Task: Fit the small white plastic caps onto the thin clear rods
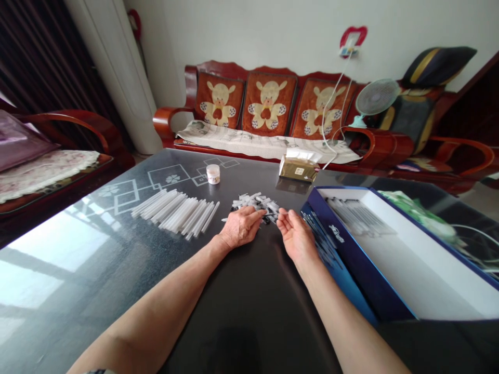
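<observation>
My left hand lies palm down on the dark glossy table, fingers curled at a thin dark piece beside a small heap of white and black parts. My right hand rests next to it, palm turned inward, its fingertips pinched together near the same heap. What either hand holds is too small to name. A row of white tubes lies to the left of my left hand.
An open blue box with a white inside sits at the right with clear tubes in it. A small white jar and a gold packet stand farther back. A red wooden sofa and a fan are behind the table.
</observation>
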Demonstrator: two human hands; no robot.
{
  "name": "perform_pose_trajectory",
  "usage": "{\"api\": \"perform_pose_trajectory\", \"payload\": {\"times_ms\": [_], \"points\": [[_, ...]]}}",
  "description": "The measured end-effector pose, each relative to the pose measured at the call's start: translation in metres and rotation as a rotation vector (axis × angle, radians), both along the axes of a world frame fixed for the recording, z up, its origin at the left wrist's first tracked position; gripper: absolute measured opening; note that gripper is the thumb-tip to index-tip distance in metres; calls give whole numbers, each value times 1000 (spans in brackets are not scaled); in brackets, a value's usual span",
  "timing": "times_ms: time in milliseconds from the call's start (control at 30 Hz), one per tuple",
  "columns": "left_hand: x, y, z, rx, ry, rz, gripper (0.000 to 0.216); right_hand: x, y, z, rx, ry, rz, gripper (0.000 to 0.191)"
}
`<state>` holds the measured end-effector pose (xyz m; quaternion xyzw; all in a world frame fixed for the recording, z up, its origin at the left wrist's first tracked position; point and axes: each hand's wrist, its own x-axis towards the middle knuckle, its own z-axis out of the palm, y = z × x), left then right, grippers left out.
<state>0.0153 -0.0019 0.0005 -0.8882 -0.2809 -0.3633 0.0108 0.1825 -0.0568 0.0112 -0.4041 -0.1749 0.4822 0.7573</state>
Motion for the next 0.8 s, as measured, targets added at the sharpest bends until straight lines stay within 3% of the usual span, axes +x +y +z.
{"api": "perform_pose_trajectory", "payload": {"times_ms": [133,233,333,467,633,800], "points": [[1,3,-1,66,-18,-35,33,-12,-2,-10,-25,-180,127,19],[0,5,-2,89,-59,42,33,-16,-6,-14,31,-708,161,19],[0,6,-3,94,-99,116,33,-17,-10,-16,189,-1324,129,23],[1,6,-5,65,-121,113,33,-18,-15,-17,231,-1735,168,33],[1,6,-5,29,-115,96,24,-20,-15,-20,204,-1780,142,24],[0,6,-4,4,-61,99,25,-19,-8,-23,134,-1346,-18,14]]}}
